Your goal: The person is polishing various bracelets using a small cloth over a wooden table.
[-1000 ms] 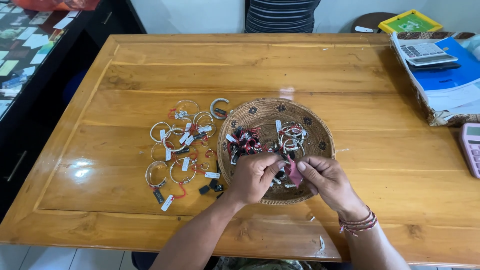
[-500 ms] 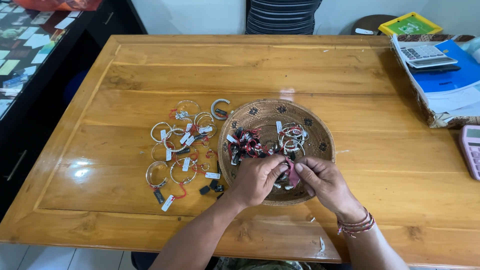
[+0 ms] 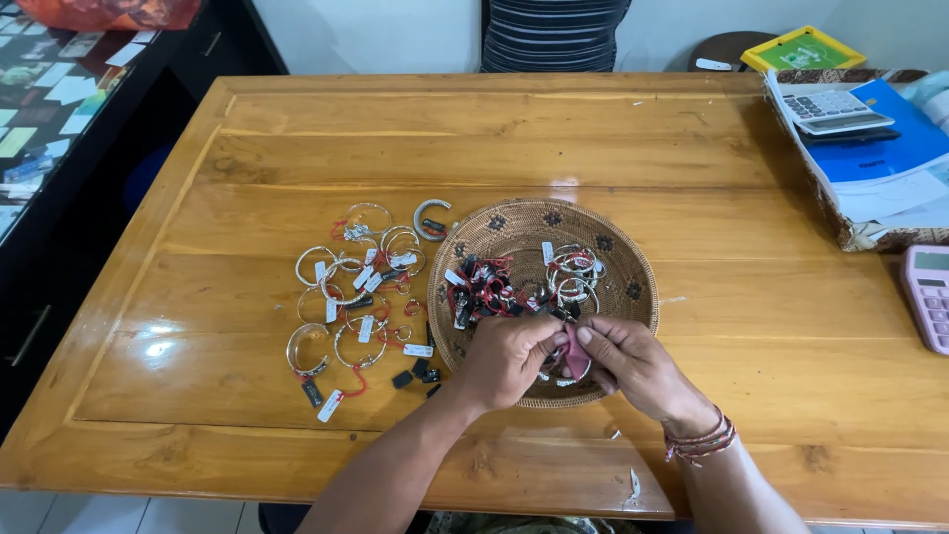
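A round woven basket tray (image 3: 633, 259) sits on the wooden table (image 3: 514, 138) and holds silver bangles with red strings and black tags (image 3: 484, 287). Over its near rim, my left hand (image 3: 504, 358) and my right hand (image 3: 633, 366) meet. Both pinch a small pink piece (image 3: 574, 353) with a silver bangle beneath it, partly hidden by the fingers. Left of the tray lie several tagged silver bangles (image 3: 351, 287) spread on the wood.
A calculator (image 3: 830, 107) rests on blue folders and papers in a box at the far right. A pink calculator (image 3: 929, 297) lies at the right edge. A striped object (image 3: 549, 35) stands behind the table, and a dark counter with cards runs along the left.
Both hands have stayed together over the tray's near rim, shifting the small item slightly between the fingers. The pink piece now shows between them.
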